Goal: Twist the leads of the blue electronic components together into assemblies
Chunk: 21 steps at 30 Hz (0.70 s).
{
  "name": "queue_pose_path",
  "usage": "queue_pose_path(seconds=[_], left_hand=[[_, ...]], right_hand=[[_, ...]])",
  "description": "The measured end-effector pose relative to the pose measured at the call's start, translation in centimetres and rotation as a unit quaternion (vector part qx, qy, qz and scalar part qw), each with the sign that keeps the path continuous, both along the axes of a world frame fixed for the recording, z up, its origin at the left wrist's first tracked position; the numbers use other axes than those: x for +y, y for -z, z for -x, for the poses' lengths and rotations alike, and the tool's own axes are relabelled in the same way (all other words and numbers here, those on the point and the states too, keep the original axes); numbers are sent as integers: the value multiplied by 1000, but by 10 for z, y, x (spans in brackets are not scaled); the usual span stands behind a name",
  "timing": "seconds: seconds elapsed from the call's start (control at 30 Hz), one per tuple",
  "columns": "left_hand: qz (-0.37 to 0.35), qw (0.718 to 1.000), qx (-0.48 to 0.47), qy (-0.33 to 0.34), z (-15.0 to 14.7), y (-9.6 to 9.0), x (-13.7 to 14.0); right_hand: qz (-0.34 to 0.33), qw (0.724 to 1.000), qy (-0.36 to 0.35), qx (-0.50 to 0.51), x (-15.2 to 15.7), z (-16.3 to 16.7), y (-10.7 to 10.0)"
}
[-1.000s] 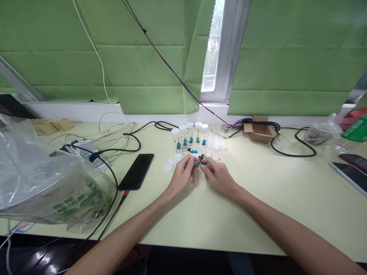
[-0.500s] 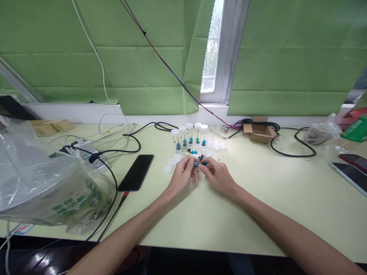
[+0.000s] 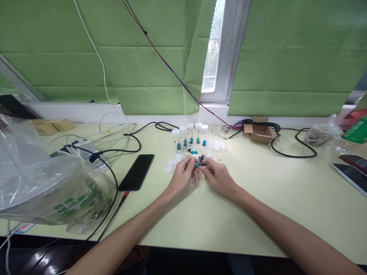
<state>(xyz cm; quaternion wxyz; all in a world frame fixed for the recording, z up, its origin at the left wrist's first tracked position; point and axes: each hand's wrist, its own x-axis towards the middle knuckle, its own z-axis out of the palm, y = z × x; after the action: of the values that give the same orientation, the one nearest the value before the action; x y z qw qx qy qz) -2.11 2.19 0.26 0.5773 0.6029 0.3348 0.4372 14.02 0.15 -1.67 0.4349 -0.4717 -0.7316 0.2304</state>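
My left hand [image 3: 184, 171] pinches a small blue part [image 3: 197, 165] between thumb and fingers. Close beside it, my right hand [image 3: 217, 173] has its thumb and forefinger closed on something small and dark that the fingers mostly hide. Behind the hands stand several clear tubes with white caps [image 3: 190, 125], each with a small blue or green piece inside, such as the green piece [image 3: 198, 140]. Loose blue and black pieces [image 3: 194, 152] lie between the tubes and my fingers. Round white caps [image 3: 168, 169] lie left of my left hand.
A black phone [image 3: 137, 172] lies left, on a charging cable. Further left sits a large clear plastic bag [image 3: 57, 183]. An open cardboard box [image 3: 260, 133] and black cables stand at the back right. More white caps [image 3: 219, 146] lie by the tubes, and another phone [image 3: 349, 177] at far right.
Both hands stay together in nearly the same place. The right fingers have shifted slightly at the small parts. The whole view has moved a little.
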Motion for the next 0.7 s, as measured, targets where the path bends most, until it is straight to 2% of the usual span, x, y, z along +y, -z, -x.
queue_pose_path(seconds=[0.4,0.7], left_hand=[[4,1000,6,27,0,3,1],[11,1000,1,24,0,1,0]], right_hand=[[-20,999,18,-34,1,0,-2],[-30,999,33,-21,2,0,-1]])
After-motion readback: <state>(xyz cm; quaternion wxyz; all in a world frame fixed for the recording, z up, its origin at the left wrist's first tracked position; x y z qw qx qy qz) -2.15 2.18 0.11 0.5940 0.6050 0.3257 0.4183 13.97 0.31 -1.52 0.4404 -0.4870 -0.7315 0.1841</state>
